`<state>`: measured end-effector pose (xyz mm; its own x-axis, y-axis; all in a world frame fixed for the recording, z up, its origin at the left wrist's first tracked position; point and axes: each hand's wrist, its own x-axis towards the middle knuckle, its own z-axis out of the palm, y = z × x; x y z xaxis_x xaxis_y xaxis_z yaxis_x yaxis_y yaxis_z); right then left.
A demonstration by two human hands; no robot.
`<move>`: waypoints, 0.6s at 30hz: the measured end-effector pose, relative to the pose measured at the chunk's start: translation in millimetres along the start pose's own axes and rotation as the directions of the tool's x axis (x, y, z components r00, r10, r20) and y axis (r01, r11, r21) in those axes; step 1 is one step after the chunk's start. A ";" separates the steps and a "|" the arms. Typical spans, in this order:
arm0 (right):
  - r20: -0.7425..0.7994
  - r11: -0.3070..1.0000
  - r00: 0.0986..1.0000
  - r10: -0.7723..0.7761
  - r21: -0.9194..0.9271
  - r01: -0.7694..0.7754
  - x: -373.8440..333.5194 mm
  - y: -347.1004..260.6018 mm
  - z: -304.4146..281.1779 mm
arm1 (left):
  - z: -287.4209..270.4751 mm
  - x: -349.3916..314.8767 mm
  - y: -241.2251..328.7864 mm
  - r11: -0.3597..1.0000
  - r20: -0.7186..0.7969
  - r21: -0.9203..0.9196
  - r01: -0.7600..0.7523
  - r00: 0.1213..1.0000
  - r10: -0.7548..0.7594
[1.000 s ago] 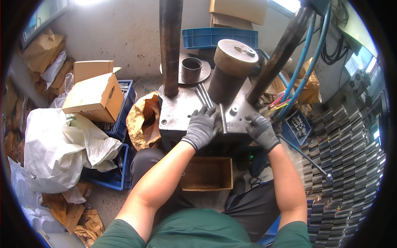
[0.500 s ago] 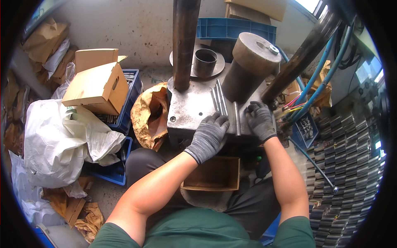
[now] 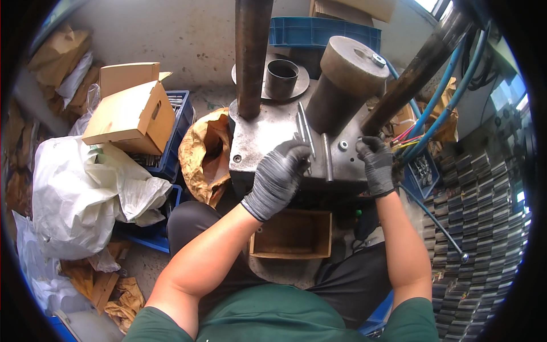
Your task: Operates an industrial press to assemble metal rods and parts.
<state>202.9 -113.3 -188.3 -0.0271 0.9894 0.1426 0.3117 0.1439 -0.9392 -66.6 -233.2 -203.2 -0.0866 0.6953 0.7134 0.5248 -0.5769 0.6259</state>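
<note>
In my gloved left hand (image 3: 278,179), thumb and fingers are closed on the near part of a thin metal rod (image 3: 301,126) above the steel block (image 3: 268,137). Close beside it lies another slim rod (image 3: 307,128). A separate thicker metal pin (image 3: 327,158) rests on the block between my hands. My gloved right hand (image 3: 377,165) has its fingers curled together at the block's right edge; what they hold, if anything, is hidden. Just left of it sits a small metal ring (image 3: 343,145). Behind stands a heavy steel cylinder with a wide head (image 3: 347,85), leaning in the view.
Two steel columns (image 3: 250,62) rise from the block. A short tube (image 3: 281,80) stands on a disc at the back. Left are a paper sack (image 3: 196,154), a cardboard box (image 3: 125,117) and a white bag (image 3: 74,194). A wooden box (image 3: 290,233) lies below; stacked metal parts (image 3: 478,239) fill the right.
My left hand has drawn slightly back and closed round a rod, spreading the rod group. My right hand has moved right and curled, uncovering the small metal ring.
</note>
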 end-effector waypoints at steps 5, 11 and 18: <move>0.035 0.861 0.958 0.284 0.431 -0.271 -25.9 -19.1 -11.6 | -9.3 18.7 -0.2 0.916 -0.172 -0.364 0.166 0.955 -0.242; 0.125 0.829 0.952 0.279 0.469 -0.304 -42.4 -30.2 -14.8 | -3.0 29.9 -4.3 0.905 -0.082 -0.248 0.346 0.923 -0.375; 0.226 0.757 0.938 0.263 0.554 -0.346 -49.5 -31.1 -23.5 | 22.6 14.3 -24.7 0.846 0.194 0.129 0.518 0.823 -0.534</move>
<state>216.8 -167.2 -158.8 -0.1581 0.9702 -0.1838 -0.2811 -0.2227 -0.9335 -61.7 -199.3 -215.6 -0.1870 0.9635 0.1917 0.5077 -0.0723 0.8585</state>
